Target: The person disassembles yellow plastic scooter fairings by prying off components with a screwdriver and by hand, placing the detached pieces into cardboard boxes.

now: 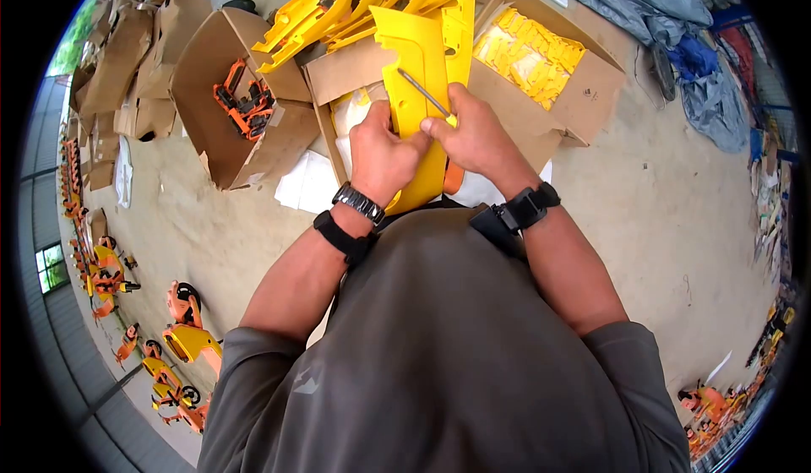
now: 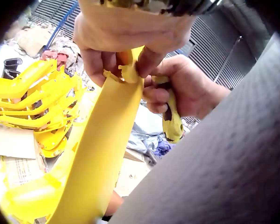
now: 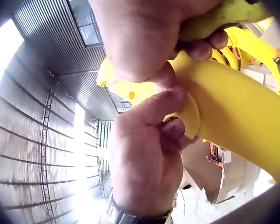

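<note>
The left hand pinches the upper end of a long yellow plastic panel, which runs down and to the left. Just beside it, the right hand grips a yellow tool handle with dark smudges. A stack of yellow plastic parts sits at left, apparently above cardboard.
</note>
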Available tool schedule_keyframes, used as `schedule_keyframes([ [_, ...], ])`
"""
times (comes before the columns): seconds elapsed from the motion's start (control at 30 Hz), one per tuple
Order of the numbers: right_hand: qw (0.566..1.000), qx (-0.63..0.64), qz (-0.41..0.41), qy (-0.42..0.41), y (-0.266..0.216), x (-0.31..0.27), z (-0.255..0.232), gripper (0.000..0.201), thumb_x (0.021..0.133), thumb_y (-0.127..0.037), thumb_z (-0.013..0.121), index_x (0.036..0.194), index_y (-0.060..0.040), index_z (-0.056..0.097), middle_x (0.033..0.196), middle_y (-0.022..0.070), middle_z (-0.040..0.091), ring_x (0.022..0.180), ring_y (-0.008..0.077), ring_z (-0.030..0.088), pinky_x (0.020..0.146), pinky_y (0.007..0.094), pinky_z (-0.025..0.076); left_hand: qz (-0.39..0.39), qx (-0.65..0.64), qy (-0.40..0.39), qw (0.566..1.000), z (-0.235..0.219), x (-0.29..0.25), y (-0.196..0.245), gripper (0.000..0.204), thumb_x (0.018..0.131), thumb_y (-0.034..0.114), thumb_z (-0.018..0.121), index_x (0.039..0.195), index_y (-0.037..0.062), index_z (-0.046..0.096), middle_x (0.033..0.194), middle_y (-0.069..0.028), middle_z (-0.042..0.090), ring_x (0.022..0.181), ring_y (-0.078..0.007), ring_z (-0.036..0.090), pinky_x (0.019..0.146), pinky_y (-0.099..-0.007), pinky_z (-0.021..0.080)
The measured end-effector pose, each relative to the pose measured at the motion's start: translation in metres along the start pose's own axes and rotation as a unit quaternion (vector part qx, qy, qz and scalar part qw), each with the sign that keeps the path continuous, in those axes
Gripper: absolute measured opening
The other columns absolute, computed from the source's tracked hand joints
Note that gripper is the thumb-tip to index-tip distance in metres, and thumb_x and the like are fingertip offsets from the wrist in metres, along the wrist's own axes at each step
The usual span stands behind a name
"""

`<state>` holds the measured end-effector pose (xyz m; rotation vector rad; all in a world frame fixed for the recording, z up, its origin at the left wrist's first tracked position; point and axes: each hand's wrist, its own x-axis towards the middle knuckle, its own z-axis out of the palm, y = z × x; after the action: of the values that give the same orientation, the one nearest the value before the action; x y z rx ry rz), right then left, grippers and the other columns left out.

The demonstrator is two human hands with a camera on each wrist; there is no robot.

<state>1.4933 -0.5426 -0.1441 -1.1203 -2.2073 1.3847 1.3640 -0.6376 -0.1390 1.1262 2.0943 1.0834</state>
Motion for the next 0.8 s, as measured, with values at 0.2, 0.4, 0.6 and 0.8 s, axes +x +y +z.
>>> schedule_keyframes([
  [0.2, 1.000, 0.011, -0.003, 0.006, 0.019, 0.009, 0.002, 0.044, 0.083, -0.025, 0.070, 0.111, 0.0056, 0.054, 0.107, 0.0302, 0.064, 0.104, 0.0436, 0.062, 0.089, 0.0450, 0.050, 0.058, 0.037, 0.019, 0.997, 0.011, 0.010, -0.015, 0.030, 0.078, 0.012, 0.075, 0.098, -0.0063, 0.063, 0.083, -0.0141, 0.072, 0.075, -0.0142, 0.068, 0.067, -0.0299, 0.053],
  [0.4, 0.999, -0.011, -0.002, -0.030, -0.022, 0.002, -0.012, 0.045, 0.084, -0.029, 0.070, 0.111, 0.0033, 0.052, 0.104, 0.0289, 0.065, 0.102, 0.0433, 0.063, 0.086, 0.0450, 0.051, 0.021, -0.144, -0.052, 0.988, -0.022, 0.008, -0.005, 0.042, 0.078, -0.004, 0.075, 0.115, -0.0057, 0.057, 0.106, -0.0115, 0.070, 0.092, -0.0175, 0.067, 0.081, -0.0299, 0.053],
  [0.6, 0.991, 0.078, -0.107, -0.017, -0.056, -0.004, -0.019, 0.050, 0.084, -0.030, 0.071, 0.116, 0.0026, 0.052, 0.099, 0.0246, 0.067, 0.095, 0.0408, 0.065, 0.083, 0.0437, 0.051, 0.005, -0.320, -0.062, 0.945, -0.063, -0.006, 0.029, 0.039, 0.077, -0.010, 0.072, 0.113, -0.0042, 0.059, 0.106, -0.0117, 0.070, 0.094, -0.0159, 0.067, 0.084, -0.0300, 0.055],
  [0.8, 0.970, 0.182, -0.156, -0.046, -0.059, -0.014, -0.022, 0.046, 0.086, -0.026, 0.070, 0.121, 0.0003, 0.058, 0.104, 0.0201, 0.067, 0.096, 0.0301, 0.066, 0.084, 0.0384, 0.051, 0.028, -0.379, -0.025, 0.925, -0.095, -0.020, 0.036, 0.044, 0.070, -0.012, 0.072, 0.112, -0.0012, 0.063, 0.103, -0.0102, 0.072, 0.089, -0.0174, 0.069, 0.081, -0.0301, 0.055],
])
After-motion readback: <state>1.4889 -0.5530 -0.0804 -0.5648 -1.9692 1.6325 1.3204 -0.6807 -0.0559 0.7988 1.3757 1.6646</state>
